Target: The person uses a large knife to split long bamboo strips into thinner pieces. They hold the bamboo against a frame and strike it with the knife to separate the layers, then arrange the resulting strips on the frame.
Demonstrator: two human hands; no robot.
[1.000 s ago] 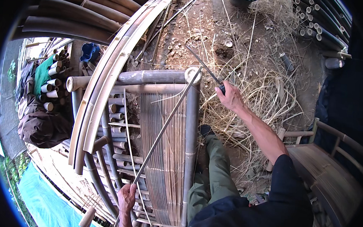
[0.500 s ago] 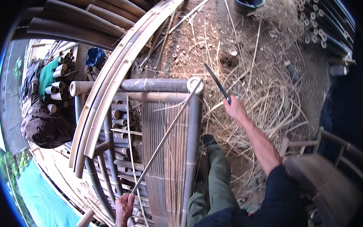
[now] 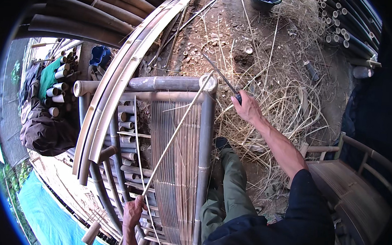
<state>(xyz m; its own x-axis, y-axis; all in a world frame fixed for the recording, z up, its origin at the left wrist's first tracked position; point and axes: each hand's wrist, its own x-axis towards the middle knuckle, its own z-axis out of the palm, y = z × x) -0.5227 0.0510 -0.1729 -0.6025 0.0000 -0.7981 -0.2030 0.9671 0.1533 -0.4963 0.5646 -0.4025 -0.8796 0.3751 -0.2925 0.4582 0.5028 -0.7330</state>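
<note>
My left hand (image 3: 133, 211) is closed round the near end of a long, thin bamboo strip (image 3: 174, 134). The strip slants up and away across a slatted bamboo seat (image 3: 167, 158), its far end by the frame's corner post (image 3: 208, 83). In my right hand (image 3: 247, 106), fingers wrapped round its dark handle, is a long-bladed knife (image 3: 219, 75). The blade points up and left, passing close to the strip's far tip; whether they touch I cannot tell. A short loose sliver (image 3: 177, 108) lies near the strip, over the seat.
Long split bamboo pieces (image 3: 118, 83) rest across the frame's left side. Bamboo shavings (image 3: 276, 122) litter the ground to the right. A dark bucket (image 3: 264, 1) stands far off, near stacked poles (image 3: 347, 33). A bamboo bench (image 3: 352, 188) sits at right; a blue tarp (image 3: 54, 212) lies lower left.
My right hand has brought the knife left, toward the strip's far end. My left hand still holds the strip, which now shows a paler face. The whole view has shifted slightly.
</note>
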